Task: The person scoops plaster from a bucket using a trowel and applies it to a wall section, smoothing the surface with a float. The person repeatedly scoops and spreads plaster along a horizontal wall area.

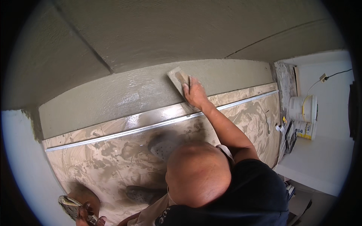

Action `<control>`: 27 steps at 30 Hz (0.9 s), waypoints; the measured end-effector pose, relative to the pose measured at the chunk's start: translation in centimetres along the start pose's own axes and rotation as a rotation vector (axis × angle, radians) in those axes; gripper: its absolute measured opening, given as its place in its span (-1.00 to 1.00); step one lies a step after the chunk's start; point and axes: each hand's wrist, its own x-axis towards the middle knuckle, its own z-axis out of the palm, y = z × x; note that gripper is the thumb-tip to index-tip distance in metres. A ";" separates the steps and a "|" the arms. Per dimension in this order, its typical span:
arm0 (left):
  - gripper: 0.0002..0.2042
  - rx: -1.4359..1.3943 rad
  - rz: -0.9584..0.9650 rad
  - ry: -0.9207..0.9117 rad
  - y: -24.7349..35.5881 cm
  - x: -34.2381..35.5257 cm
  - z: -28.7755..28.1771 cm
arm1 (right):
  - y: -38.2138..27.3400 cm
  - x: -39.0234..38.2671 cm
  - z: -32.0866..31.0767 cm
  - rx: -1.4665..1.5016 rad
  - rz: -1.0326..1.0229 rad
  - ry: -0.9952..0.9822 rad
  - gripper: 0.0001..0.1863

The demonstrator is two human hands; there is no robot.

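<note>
Neither of my hands can be told in view. Below me, a co-worker in a dark top [256, 192] leans over a tiled floor smeared with grey mortar [94, 165]. Their right hand [196, 94] grips a flat float [175, 77] against a smooth, wet grey mortar band [124, 90]. At the lower left their other hand [83, 214] is at a tool with mortar on it [68, 205]; its exact shape is unclear. A long silver straightedge [83, 141] runs along the band's near side. The co-worker's grey perforated shoes [137, 194] are on the tiles.
Grey rendered walls [162, 30] rise beyond the band; a white wall [20, 150] stands at left. At right are a white ledge [313, 158], stacked white buckets [298, 107], a socket with a plug and cable [323, 78], and assorted small items [279, 128].
</note>
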 end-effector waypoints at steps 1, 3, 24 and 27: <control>-0.47 0.069 0.015 -0.023 -0.1 0.7 -1.0 | 1.2 0.0 -0.4 -0.020 0.006 0.013 -0.48; -0.49 0.190 0.035 -0.061 -1.1 1.7 -2.7 | 3.6 0.5 -1.6 -0.054 0.078 0.058 -0.53; -0.31 0.274 0.161 0.129 -6.4 5.9 -1.1 | 24.7 9.5 -2.1 -0.259 0.563 0.150 -0.60; -0.29 0.288 0.165 0.113 -5.6 5.0 -0.8 | 24.7 9.7 -0.9 -0.254 0.512 0.150 -0.59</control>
